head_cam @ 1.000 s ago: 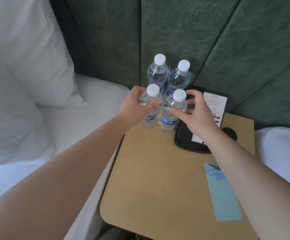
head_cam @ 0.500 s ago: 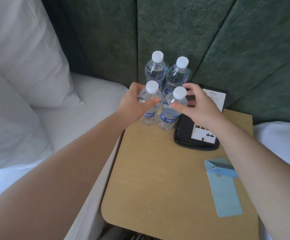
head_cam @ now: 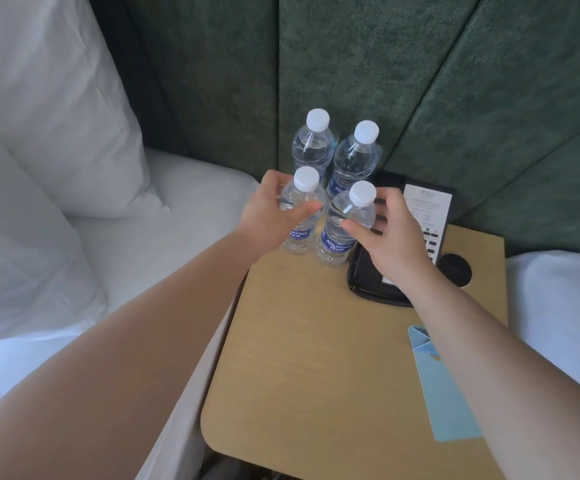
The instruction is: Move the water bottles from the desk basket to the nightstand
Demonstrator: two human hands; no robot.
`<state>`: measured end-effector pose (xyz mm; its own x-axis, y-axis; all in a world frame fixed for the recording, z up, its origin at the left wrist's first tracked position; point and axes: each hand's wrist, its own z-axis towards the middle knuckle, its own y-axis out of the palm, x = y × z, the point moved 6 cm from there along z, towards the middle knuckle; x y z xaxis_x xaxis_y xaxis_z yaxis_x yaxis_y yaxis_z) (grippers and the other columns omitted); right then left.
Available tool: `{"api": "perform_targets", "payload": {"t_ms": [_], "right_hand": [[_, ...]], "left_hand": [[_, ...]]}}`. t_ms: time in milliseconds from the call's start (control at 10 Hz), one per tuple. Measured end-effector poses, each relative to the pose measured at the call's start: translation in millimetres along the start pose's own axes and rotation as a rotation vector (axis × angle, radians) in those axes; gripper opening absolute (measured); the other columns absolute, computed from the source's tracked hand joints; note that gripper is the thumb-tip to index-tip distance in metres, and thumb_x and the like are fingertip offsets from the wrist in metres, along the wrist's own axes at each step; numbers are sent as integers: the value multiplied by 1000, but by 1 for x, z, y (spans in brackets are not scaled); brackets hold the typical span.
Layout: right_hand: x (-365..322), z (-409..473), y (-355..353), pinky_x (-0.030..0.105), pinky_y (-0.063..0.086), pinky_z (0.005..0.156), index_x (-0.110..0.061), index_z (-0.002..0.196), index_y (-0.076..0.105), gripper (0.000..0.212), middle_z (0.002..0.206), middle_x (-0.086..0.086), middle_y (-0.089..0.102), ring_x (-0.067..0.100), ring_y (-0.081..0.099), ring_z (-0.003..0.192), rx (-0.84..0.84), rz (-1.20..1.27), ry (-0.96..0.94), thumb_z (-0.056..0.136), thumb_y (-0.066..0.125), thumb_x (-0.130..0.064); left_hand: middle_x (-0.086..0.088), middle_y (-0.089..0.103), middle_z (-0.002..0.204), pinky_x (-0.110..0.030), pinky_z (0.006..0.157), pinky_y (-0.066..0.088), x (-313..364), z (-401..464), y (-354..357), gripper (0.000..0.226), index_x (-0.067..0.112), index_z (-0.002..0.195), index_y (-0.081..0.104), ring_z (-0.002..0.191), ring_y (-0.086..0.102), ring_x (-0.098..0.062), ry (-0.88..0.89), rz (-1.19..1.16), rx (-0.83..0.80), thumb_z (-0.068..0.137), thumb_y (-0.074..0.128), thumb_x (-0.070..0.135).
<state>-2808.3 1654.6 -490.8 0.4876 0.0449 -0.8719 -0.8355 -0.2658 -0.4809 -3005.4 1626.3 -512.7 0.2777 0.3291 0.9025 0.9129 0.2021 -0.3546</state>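
Note:
Four clear water bottles with white caps and blue labels stand upright in a tight cluster at the back left of the wooden nightstand (head_cam: 316,358). My left hand (head_cam: 268,216) wraps the front-left bottle (head_cam: 300,233), thumb across its front. My right hand (head_cam: 392,247) holds the front-right bottle (head_cam: 337,244) from the right, thumb on its body and fingers curled around its far side. Both bottles rest on the tabletop. The two rear bottles (head_cam: 311,150) (head_cam: 354,161) stand free against the headboard. No basket is in view.
A black folder (head_cam: 368,282) with a white card (head_cam: 427,209) lies right of the bottles, beside a round black inset (head_cam: 455,270). A light blue card (head_cam: 444,393) lies near the right edge. White pillows (head_cam: 56,116) and bedding flank the nightstand; a green padded headboard (head_cam: 351,64) is behind.
My right hand has slid down from near the cap to the body of the front-right bottle. My left hand keeps its hold. The bottles stay where they stood.

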Motion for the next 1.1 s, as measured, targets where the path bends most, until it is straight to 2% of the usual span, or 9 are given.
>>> {"api": "perform_targets", "payload": {"t_ms": [100, 200, 500, 600, 700, 800, 900, 1000, 1100], "right_hand": [[-1, 3, -2, 24, 49, 83, -28, 116, 46, 46, 109, -14, 62, 7, 63, 100, 46, 0, 3, 80, 74, -32], [-3, 9, 0, 39, 49, 93, -24, 120, 47, 47, 117, -8, 61, 13, 61, 106, 72, 10, 1, 82, 73, -29], [-4, 25, 4, 44, 47, 95, -25, 121, 46, 48, 122, -5, 60, 15, 59, 110, 110, 43, 28, 82, 73, -30], [-2, 24, 6, 42, 48, 94, -27, 120, 46, 48, 119, -7, 60, 14, 59, 108, 128, 58, 37, 81, 74, -31], [0, 24, 8, 40, 49, 93, -29, 119, 45, 48, 120, -7, 59, 14, 60, 107, 144, 66, 46, 80, 74, -32], [0, 25, 10, 32, 48, 89, -29, 119, 45, 48, 115, -11, 59, 13, 60, 107, 147, 66, 39, 81, 74, -31], [-1, 24, 9, 30, 48, 88, -28, 121, 45, 49, 111, -14, 58, 11, 61, 105, 130, 61, 45, 82, 73, -32], [-1, 23, 9, 22, 46, 80, -28, 125, 44, 51, 110, -15, 58, 10, 60, 103, 106, 61, 64, 83, 71, -33], [-7, 19, 6, 15, 38, 78, -32, 136, 38, 60, 122, -14, 56, 5, 52, 107, 48, 8, 72, 84, 69, -34]], "left_hand": [[15, 56, 110, -43, 88, 54, 2, 3, 1, 48, 32, 110, 47, 105, 57, -11, 7, -16, -4, 75, 76, 45], [11, 59, 113, -44, 89, 53, 5, 9, 1, 44, 32, 109, 49, 106, 58, -13, 6, -70, -1, 75, 78, 40], [9, 60, 115, -43, 91, 52, 10, 24, 1, 52, 31, 118, 50, 108, 58, -13, 18, -108, 24, 75, 78, 37], [9, 58, 116, -43, 90, 52, 9, 25, 1, 64, 30, 123, 44, 109, 57, -12, 23, -111, 71, 72, 80, 39], [11, 58, 115, -43, 91, 52, 7, 24, 2, 57, 29, 118, 45, 110, 56, -12, 26, -99, 79, 73, 79, 41], [9, 59, 118, -43, 93, 50, 6, 25, 1, 55, 27, 120, 47, 111, 56, -13, 30, -106, 66, 76, 78, 40], [9, 57, 123, -38, 97, 47, 7, 21, 5, 56, 26, 127, 45, 115, 54, -12, 55, -71, 81, 80, 73, 40], [9, 53, 131, -32, 95, 45, 5, 17, 10, 64, 29, 138, 37, 120, 51, -12, 58, -12, 78, 84, 65, 48], [7, 37, 151, -28, 98, 35, 0, 11, 9, 88, 28, 152, 13, 134, 38, -14, 5, 20, 41, 83, 61, 56]]}}
